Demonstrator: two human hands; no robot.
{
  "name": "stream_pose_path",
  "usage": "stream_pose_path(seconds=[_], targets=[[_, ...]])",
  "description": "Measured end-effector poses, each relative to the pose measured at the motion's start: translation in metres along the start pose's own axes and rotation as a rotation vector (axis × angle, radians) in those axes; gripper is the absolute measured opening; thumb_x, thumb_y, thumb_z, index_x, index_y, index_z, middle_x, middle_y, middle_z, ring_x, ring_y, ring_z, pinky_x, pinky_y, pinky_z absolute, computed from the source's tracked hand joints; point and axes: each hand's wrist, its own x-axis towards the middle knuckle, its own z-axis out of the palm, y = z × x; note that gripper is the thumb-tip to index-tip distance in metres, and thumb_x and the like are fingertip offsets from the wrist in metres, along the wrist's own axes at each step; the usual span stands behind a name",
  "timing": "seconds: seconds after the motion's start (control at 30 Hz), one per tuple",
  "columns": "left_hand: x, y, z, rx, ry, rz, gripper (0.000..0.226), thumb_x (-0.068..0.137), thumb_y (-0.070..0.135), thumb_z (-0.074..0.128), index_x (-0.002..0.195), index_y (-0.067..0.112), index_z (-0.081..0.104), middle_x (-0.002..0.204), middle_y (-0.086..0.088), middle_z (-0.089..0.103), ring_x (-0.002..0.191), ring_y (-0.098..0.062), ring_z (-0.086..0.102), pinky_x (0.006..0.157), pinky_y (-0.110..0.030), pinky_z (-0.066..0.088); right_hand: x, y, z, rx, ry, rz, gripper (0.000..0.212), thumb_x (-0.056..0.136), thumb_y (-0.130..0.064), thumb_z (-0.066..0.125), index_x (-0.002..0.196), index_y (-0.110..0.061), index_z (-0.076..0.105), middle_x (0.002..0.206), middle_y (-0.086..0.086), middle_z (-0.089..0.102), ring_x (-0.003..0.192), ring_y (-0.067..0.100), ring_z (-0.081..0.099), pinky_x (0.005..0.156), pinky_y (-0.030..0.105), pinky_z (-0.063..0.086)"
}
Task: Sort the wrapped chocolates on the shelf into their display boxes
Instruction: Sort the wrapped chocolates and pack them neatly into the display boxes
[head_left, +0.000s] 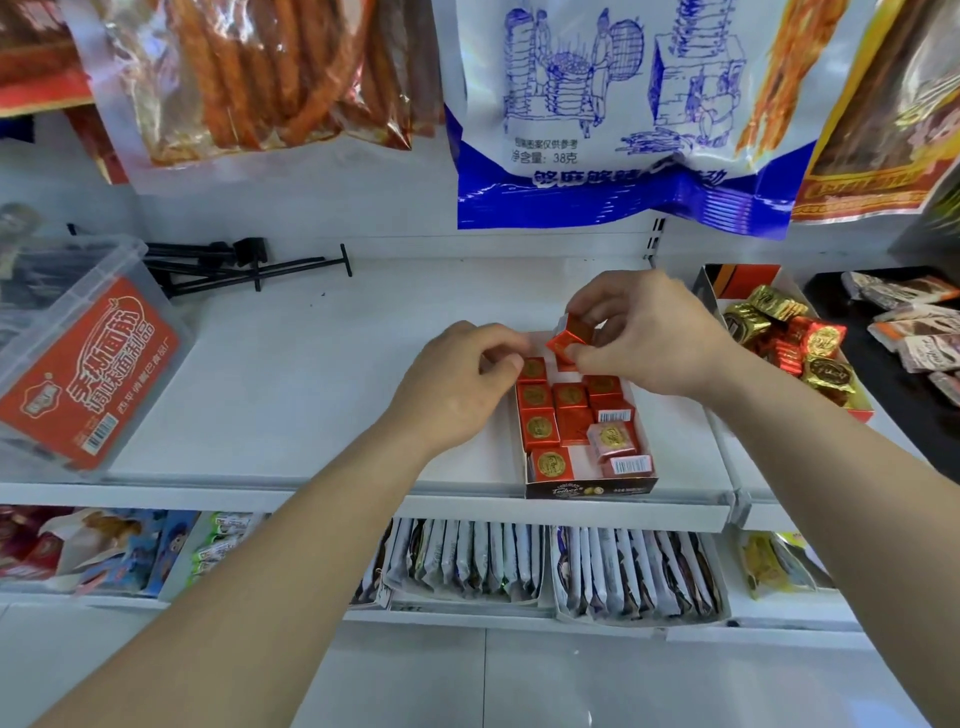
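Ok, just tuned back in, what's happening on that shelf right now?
A person is filling the display box on the white shelf; rows of red chocolates already lie in it. The right hand pinches a loose red piece above the box's far end, not yet set down. The left hand sits curled at the far left corner; its grip is unclear. A second box holds mixed gold and red ones.

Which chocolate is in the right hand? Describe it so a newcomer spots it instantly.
Start at the white shelf below the blue-and-white hanging bag, and find the open display box at its front edge, filled with red foil chocolates. Above the box's far end, the right hand pinches one red cube. It alone is lifted and tilted; the rest lie in the box.
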Motion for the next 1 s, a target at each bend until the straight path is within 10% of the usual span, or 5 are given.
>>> stream_pose_path(seconds=[0.37, 0.53, 1.0], targets=[[0.004, 0.013, 0.0, 0.14, -0.155, -0.089, 0.027, 0.095, 0.047, 0.052, 0.119, 0.038, 0.059, 0.111, 0.006, 0.049, 0.11, -0.019, 0.051, 0.092, -0.038, 0.047, -0.002, 0.007, 0.002, -0.026, -0.019, -0.039, 0.043, 0.075, -0.037, 0.08, 0.113, -0.025, 0.065, 0.101, -0.007, 0.069, 0.081, 0.006, 0.068, 0.064, 0.021, 0.057], [-0.009, 0.03, -0.005, 0.068, -0.199, -0.16, 0.071, 0.084, 0.064, 0.06, 0.145, 0.041, 0.034, 0.137, 0.004, 0.042, 0.124, -0.019, 0.046, 0.097, -0.038, 0.048, -0.006, 0.005, -0.003, -0.016, -0.022, -0.045, 0.043, 0.076, -0.032, 0.081, 0.114, -0.024, 0.064, 0.098, -0.009, 0.067, 0.078, 0.004, 0.067, 0.063, 0.018, 0.056], [-0.038, 0.047, 0.011, 0.053, -0.221, -0.198, 0.1, 0.072, 0.038, 0.08, 0.152, 0.034, 0.021, 0.148, 0.002, 0.028, 0.137, -0.021, 0.026, 0.114, -0.043, 0.032, -0.065, 0.006, -0.03, 0.04, -0.043, -0.094, 0.038, 0.074, -0.024, 0.082, 0.106, -0.029, 0.063, 0.093, -0.013, 0.067, 0.07, 0.004, 0.067, 0.06, 0.016, 0.054]])
